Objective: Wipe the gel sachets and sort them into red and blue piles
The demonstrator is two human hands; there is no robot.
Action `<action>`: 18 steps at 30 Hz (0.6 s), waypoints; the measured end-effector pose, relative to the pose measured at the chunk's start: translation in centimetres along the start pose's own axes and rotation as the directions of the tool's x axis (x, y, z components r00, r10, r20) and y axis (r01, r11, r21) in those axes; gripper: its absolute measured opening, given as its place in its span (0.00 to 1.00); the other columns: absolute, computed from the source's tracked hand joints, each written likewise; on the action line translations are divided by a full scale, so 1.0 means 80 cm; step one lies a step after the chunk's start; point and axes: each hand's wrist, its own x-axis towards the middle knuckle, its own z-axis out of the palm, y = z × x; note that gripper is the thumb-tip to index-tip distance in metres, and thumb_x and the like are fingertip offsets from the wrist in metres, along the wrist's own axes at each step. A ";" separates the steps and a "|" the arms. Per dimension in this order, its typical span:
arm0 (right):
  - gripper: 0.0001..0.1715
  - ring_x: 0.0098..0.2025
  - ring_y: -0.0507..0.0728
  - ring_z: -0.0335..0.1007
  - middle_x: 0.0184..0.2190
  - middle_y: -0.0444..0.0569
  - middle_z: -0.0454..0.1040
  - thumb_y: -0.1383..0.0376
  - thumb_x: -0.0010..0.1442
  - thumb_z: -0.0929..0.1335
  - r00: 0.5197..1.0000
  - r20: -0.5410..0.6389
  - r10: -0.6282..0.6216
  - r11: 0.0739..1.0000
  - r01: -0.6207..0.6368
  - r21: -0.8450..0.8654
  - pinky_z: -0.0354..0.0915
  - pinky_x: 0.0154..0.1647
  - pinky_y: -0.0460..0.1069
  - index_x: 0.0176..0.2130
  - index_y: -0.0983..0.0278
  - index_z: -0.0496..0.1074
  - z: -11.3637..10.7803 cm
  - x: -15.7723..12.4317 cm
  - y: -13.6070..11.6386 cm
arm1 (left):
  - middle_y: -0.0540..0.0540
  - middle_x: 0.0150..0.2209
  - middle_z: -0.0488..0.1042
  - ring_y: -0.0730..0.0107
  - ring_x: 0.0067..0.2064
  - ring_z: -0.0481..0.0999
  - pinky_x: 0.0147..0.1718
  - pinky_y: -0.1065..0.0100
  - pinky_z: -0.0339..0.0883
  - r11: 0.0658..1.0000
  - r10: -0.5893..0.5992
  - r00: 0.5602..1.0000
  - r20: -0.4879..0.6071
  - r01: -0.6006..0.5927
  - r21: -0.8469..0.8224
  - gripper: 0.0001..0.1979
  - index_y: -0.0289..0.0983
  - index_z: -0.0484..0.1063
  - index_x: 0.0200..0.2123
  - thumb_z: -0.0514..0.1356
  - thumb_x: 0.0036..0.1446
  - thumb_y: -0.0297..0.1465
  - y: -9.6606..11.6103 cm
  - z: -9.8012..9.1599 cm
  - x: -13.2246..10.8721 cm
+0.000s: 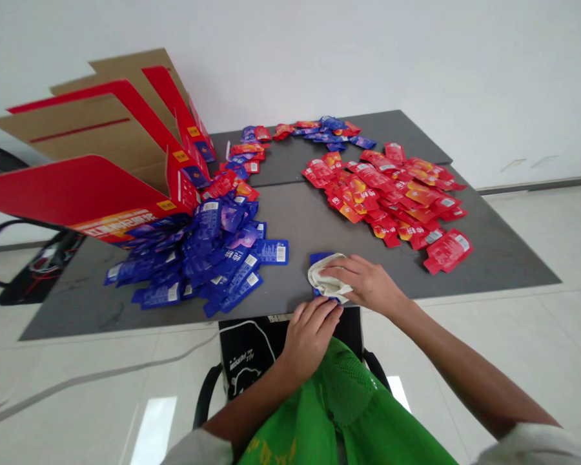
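Observation:
A crumpled white cloth (325, 274) is in my right hand (363, 280), whose fingers are closed over it. Under the cloth lies a blue pouch (321, 258) at the table's near edge, mostly hidden, with only its far edge and a bit of its near end showing. My left hand (314, 330) is at the pouch's near end, its curled fingers holding that end against the table edge. The thumb of this hand is out of sight.
Blue pouches (223, 252) are heaped to the left, red pouches (387, 187) to the right. Mixed red and blue pouches (326, 132) lie along the back. Open red cartons (84, 194) stand at the left on the grey table (285, 206). A cable (126, 369) crosses below the table.

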 end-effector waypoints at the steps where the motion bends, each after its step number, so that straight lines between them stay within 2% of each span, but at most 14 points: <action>1: 0.25 0.54 0.62 0.76 0.60 0.49 0.79 0.65 0.70 0.71 1.000 0.017 0.000 1.000 0.000 -0.008 0.76 0.48 0.54 0.64 0.54 0.75 0.003 0.005 0.003 | 0.44 0.58 0.82 0.59 0.61 0.79 0.57 0.57 0.70 1.000 0.008 1.000 -0.015 -0.008 -0.013 0.14 0.39 0.77 0.59 0.60 0.74 0.28 -0.003 0.001 0.001; 5: 0.24 0.56 0.63 0.76 0.60 0.51 0.79 0.61 0.71 0.71 1.000 0.007 0.014 1.000 -0.014 -0.028 0.75 0.53 0.56 0.64 0.55 0.75 0.009 0.035 0.034 | 0.44 0.55 0.84 0.57 0.59 0.80 0.55 0.56 0.73 0.999 0.026 0.999 -0.048 -0.028 -0.032 0.13 0.39 0.78 0.58 0.59 0.75 0.27 -0.009 0.002 0.002; 8: 0.24 0.56 0.65 0.75 0.59 0.54 0.79 0.61 0.71 0.71 0.998 -0.011 0.056 0.995 -0.056 -0.078 0.74 0.56 0.58 0.64 0.58 0.76 0.002 0.060 0.058 | 0.45 0.53 0.85 0.58 0.58 0.81 0.54 0.56 0.74 0.998 0.036 0.996 -0.076 -0.040 -0.049 0.13 0.39 0.79 0.56 0.59 0.75 0.27 -0.011 -0.001 0.002; 10: 0.23 0.57 0.66 0.75 0.58 0.55 0.79 0.62 0.71 0.71 0.993 -0.084 0.086 0.989 -0.096 -0.110 0.74 0.57 0.59 0.63 0.60 0.76 -0.009 0.068 0.060 | 0.45 0.53 0.85 0.58 0.58 0.82 0.55 0.56 0.75 0.997 0.036 0.994 -0.100 -0.043 -0.071 0.12 0.38 0.80 0.56 0.59 0.75 0.27 -0.012 -0.001 0.002; 12: 0.24 0.57 0.66 0.75 0.59 0.56 0.78 0.61 0.72 0.70 0.975 -0.195 0.102 0.987 -0.124 -0.102 0.73 0.58 0.60 0.64 0.60 0.74 -0.021 0.062 0.047 | 0.45 0.53 0.85 0.59 0.59 0.82 0.55 0.56 0.75 0.994 0.035 0.992 -0.121 -0.047 -0.097 0.12 0.38 0.80 0.55 0.59 0.75 0.27 -0.014 -0.001 0.002; 14: 0.25 0.57 0.65 0.76 0.61 0.55 0.78 0.59 0.73 0.69 0.967 -0.239 0.086 0.992 -0.104 -0.066 0.74 0.57 0.59 0.66 0.59 0.72 -0.030 0.044 0.022 | 0.46 0.53 0.85 0.60 0.59 0.82 0.56 0.57 0.75 0.991 0.036 0.989 -0.141 -0.054 -0.125 0.12 0.38 0.80 0.55 0.59 0.75 0.26 -0.016 0.000 0.000; 15: 0.25 0.56 0.64 0.76 0.61 0.55 0.77 0.59 0.74 0.69 0.977 -0.210 0.049 0.997 -0.060 -0.048 0.74 0.56 0.59 0.66 0.58 0.72 -0.032 0.032 0.009 | 0.46 0.53 0.85 0.61 0.59 0.82 0.56 0.57 0.75 0.989 0.036 0.987 -0.155 -0.057 -0.136 0.12 0.38 0.81 0.54 0.59 0.75 0.26 -0.017 0.001 -0.001; 18: 0.24 0.53 0.61 0.77 0.61 0.51 0.79 0.63 0.74 0.67 0.997 0.016 -0.072 0.997 0.071 0.019 0.76 0.50 0.55 0.66 0.56 0.72 -0.026 0.002 -0.023 | 0.47 0.47 0.87 0.62 0.53 0.85 0.55 0.58 0.75 0.985 0.027 0.983 -0.179 -0.057 -0.162 0.10 0.38 0.82 0.50 0.59 0.75 0.26 -0.019 0.002 -0.003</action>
